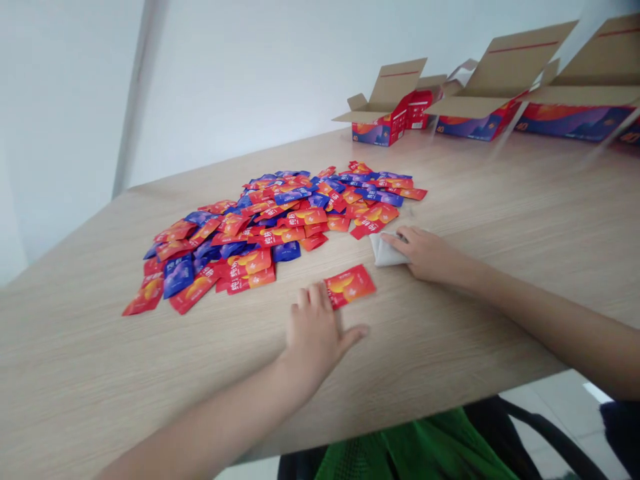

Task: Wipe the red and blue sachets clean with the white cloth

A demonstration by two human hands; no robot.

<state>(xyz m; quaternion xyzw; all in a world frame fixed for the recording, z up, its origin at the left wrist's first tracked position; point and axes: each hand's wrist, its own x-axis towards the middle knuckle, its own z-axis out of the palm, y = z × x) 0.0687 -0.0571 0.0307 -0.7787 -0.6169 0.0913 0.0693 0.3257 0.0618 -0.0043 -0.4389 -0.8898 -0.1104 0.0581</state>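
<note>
My left hand (315, 333) lies flat on the wooden table (500, 220) with its fingers spread, fingertips touching the near end of a single red sachet (350, 286). My right hand (425, 252) rests to the right of it, fingers pressed down on a white, face-down sachet (384, 253). Beyond both hands spreads a big pile of red and blue sachets (270, 227), several overlapping one another.
Three open cardboard boxes with red and blue printed sides stand at the far right: a small box (385, 113), a middle box (487, 100) and a large box (585, 100). A white wall backs the table. A green fabric (415, 453) and a dark chair show below the near edge.
</note>
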